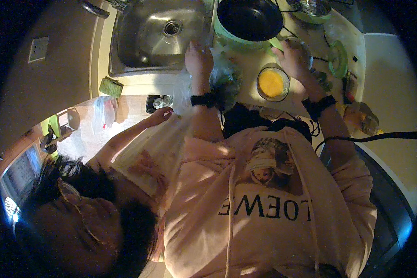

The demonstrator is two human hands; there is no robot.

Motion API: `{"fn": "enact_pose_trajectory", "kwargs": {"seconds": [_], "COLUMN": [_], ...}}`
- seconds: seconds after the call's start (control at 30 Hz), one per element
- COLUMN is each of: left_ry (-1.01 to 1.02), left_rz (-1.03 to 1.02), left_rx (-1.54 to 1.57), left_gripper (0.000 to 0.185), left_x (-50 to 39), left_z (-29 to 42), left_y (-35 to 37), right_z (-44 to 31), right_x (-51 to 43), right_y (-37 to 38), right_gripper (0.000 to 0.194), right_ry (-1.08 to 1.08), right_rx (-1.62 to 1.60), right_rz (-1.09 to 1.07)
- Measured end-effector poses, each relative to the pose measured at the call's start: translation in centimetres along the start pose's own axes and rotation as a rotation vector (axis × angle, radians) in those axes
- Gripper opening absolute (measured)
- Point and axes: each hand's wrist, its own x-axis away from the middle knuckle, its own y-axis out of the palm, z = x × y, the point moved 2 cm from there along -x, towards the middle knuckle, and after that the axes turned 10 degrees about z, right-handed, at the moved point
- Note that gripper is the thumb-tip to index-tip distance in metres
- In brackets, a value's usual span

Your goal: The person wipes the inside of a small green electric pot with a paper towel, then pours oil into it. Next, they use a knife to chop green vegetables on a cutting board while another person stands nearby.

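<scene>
My right hand is closed around the light green handle of a deep pan. The pan has a dark inside and a green outside, and its inside shows no food. My left hand is curled over the front right corner of the sink, above a clear plastic bag. Its fingertips are hidden, so whether it grips the bag is unclear. Between my forearms, a glass bowl of orange-yellow liquid, perhaps beaten egg, stands on the counter near its front edge.
A stainless steel sink lies left of the pan. A green sponge rests on the counter's left corner. Another person stands close on my left, one hand near the counter edge. A green lid and cables lie to the right.
</scene>
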Motion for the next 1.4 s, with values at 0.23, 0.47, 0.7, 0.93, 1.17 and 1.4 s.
{"fn": "enact_pose_trajectory", "kwargs": {"seconds": [0.23,0.47,0.7,0.93,1.17,1.4], "left_ry": [-0.182,-0.198,-0.237,-0.322,-0.398,-0.344], "left_rz": [-0.190,-0.124,-0.165,-0.139,-0.170,-0.195], "left_rx": [-0.070,0.063,0.204,0.300,0.337,0.225], "left_gripper": [0.020,0.018,0.015,0.017,0.015,0.020], "left_x": [6.8,11.5,16.0,17.0,15.4,11.9], "left_z": [7.1,8.9,10.1,8.9,9.6,10.9], "left_y": [-5.9,-5.4,-6.5,-6.2,-6.3,-6.9], "right_z": [-0.2,-0.3,2.1,3.2,0.6,-1.6], "right_x": [-0.7,-0.3,-1.6,-2.4,-1.4,-0.1], "right_y": [-0.2,0.9,0.6,0.4,0.5,0.5], "right_gripper": [0.033,0.033,0.033,0.032,0.028,0.041], "right_ry": [-0.039,-0.040,0.008,0.025,-0.005,0.228], "right_rx": [0.003,0.028,-0.173,-0.256,-0.106,-0.177], "right_rz": [0.050,0.053,0.040,-0.042,-0.008,-0.148]}}
